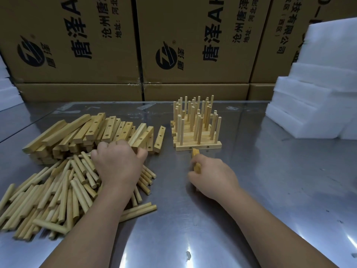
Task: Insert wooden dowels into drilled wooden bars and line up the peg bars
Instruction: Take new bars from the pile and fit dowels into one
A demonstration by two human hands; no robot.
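A heap of loose wooden dowels point(58, 194) lies at the left front of the metal table point(270, 190). Behind it is a pile of drilled wooden bars point(92, 132). My left hand point(118, 163) reaches down where the two piles meet, fingers curled; what it holds is hidden. My right hand point(211, 176) grips a drilled wooden bar point(196, 161) that points away from me toward the row of finished peg bars point(197, 128). Those stand side by side with several upright dowels; the nearest one point(198, 147) shows empty side holes.
Printed cardboard boxes point(173, 45) form a wall along the table's back edge. Stacked white foam blocks point(316, 93) stand at the right rear, and more foam point(5, 88) shows at the far left edge.
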